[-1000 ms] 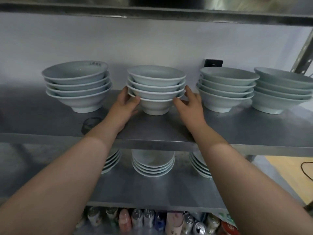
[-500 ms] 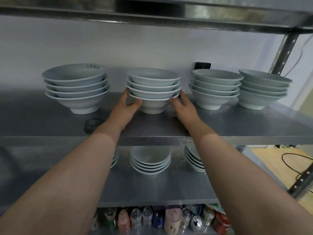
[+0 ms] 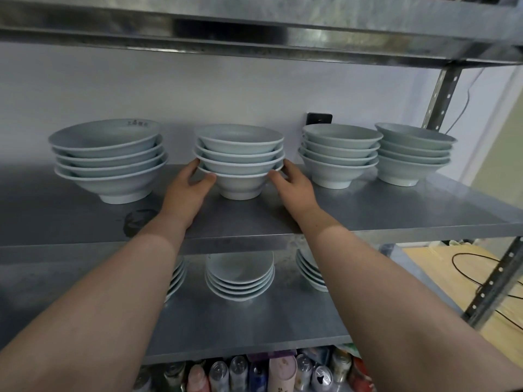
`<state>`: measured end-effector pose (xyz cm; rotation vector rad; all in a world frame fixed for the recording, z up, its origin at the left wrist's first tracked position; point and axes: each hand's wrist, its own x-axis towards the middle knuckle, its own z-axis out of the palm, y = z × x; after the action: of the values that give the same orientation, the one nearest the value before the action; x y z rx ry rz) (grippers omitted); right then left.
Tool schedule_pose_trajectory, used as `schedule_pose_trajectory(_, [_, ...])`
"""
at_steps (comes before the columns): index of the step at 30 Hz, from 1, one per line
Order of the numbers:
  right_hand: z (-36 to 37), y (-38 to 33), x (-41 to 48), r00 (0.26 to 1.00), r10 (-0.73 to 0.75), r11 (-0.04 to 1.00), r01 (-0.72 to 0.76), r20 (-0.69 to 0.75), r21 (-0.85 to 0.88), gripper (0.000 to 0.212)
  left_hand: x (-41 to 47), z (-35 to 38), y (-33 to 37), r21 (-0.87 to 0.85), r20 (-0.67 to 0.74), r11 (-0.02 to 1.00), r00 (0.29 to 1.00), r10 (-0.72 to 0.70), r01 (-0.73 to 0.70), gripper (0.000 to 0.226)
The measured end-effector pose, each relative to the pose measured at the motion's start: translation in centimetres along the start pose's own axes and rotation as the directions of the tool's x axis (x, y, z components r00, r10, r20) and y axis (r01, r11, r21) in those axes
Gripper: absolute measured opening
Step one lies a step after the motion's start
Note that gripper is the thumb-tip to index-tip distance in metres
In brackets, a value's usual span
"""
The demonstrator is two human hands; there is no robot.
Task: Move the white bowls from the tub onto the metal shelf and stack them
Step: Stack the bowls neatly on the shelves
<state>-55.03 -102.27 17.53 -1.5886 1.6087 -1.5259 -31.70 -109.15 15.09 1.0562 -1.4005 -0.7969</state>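
Note:
A stack of several white bowls [image 3: 239,154] stands in the middle of the metal shelf [image 3: 368,210]. My left hand [image 3: 186,190] holds the rim of the bottom bowl on its left side, thumb in front and fingers behind. On the right side my right hand [image 3: 294,185] holds the same rim in the same way. More white bowl stacks stand on this shelf: one at the left [image 3: 109,159], one right of the middle [image 3: 339,154] and one at the far right [image 3: 414,154]. The tub is out of view.
A lower shelf [image 3: 226,321] carries stacks of white plates [image 3: 240,275]. Cans and bottles [image 3: 254,372] stand on the level below. A shelf upright [image 3: 441,94] rises at the right, with a black wall socket [image 3: 319,118] behind the bowls and a black cable [image 3: 475,267] on the floor.
Both hands stay on the rim of the middle stack's bottom bowl. The view has pulled back and risen, so more of the right side of the shelf shows.

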Motion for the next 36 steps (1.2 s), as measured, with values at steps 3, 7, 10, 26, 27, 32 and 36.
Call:
schedule_pose_trajectory(3, [0.1,0.1,0.0,1.000,-0.011,1.000,0.011,0.008,0.005,0.036,-0.3,0.3,0.2,0.034,0.008,0.999,1.000,0.013,-0.014,0.072])
schedule_pose_trajectory(7, [0.2,0.2,0.2,1.000,-0.001,1.000,0.001,0.013,0.013,0.047,-0.5,0.6,0.4,0.074,0.016,0.997,0.999,0.036,-0.037,0.064])
schedule_pose_trajectory(10, [0.3,0.2,0.2,1.000,0.008,1.000,-0.007,0.029,-0.008,0.056,-0.6,0.3,0.7,0.093,0.037,0.995,0.999,0.027,-0.031,0.063])
schedule_pose_trajectory(26, [-1.5,0.0,-0.8,1.000,0.031,1.000,-0.031,-0.001,0.005,0.042,-3.2,0.5,2.8,0.285,-0.168,0.894,0.900,0.402,-0.346,0.050])
schedule_pose_trajectory(27, [-2.7,0.5,-0.8,0.999,0.026,1.000,-0.026,-0.040,-0.003,0.036,-3.9,1.1,3.3,0.336,-0.173,0.838,0.846,0.504,-0.430,0.044])
schedule_pose_trajectory(32, [-9.2,3.5,-0.2,0.985,-0.022,0.998,0.011,-0.170,-0.069,0.014,-8.0,8.3,6.3,0.330,0.064,0.747,0.803,0.592,-0.577,0.025])
schedule_pose_trajectory(36, [-14.7,5.5,1.9,0.973,0.082,0.996,-0.086,-0.215,-0.009,0.017,-8.1,16.6,7.7,0.244,0.216,0.838,0.869,0.444,-0.489,0.024])
